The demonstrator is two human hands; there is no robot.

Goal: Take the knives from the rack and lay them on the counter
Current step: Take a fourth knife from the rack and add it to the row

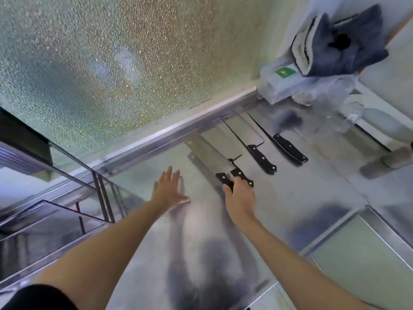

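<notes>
Steel covers the desk (301, 193), a brushed, reflective sheet that runs back to a pebbled glass pane (111, 63) behind it. Four knives with black riveted handles lie or hang in a row along the back edge, blades pointing toward the glass and handles toward the person.

Farthest right is a slim knife (288, 146), lying alone. Just left of it is a cleaver (248, 139) with a broad blade. Left again is a second cleaver (220, 144), its handle partly under the right hand. The leftmost knife, a third cleaver (207, 151), is the one in the grip.

The right hand (239, 195) is closed around that black handle, fingers curled over its end, so the handle's front sticks out beyond the knuckles. Whether the blade rests flat on the steel or is lifted a little cannot be told; its reflection sits just beside it.

The left hand (169, 189) is spread wide with fingers straight, holding nothing, palm down above or on the desk just left of the gripped knife. Contact with the surface is unclear.

At the left a wire rack (98, 193) of thin dark rods stands beside the desk. At the far right corner a grey folded cloth (339, 41) sits on a clear box (279, 86) with a green label.
</notes>
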